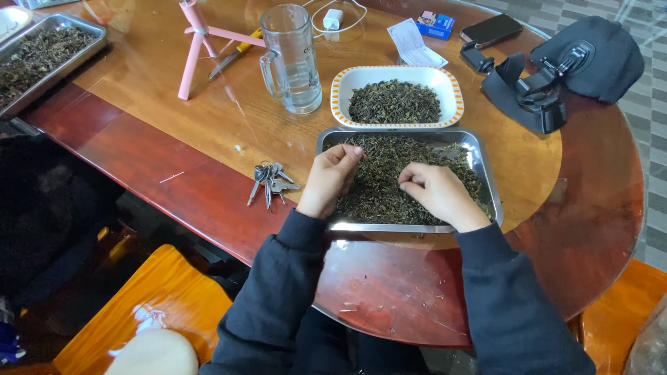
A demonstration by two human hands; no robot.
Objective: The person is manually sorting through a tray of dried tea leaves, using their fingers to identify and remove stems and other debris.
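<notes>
A steel tray (pixel 479 160) full of dried dark tea leaves (pixel 389 163) lies on the wooden table in front of me. My left hand (pixel 329 178) rests on the tray's left side, fingers curled into the leaves. Over the tray's middle, my right hand (pixel 436 193) has its fingertips pinched together among the leaves; whether either hand holds a leaf I cannot tell. Just behind the tray stands a white dish with an orange rim (pixel 451 87), holding a heap of the same leaves.
A bunch of keys (pixel 269 182) lies left of the tray. A glass mug (pixel 292 59), a pink tripod (pixel 194 42), a phone (pixel 491 29), a black cap (pixel 597 48) and a black camera mount (pixel 528 94) sit farther back. Another leaf tray (pixel 42 52) is far left.
</notes>
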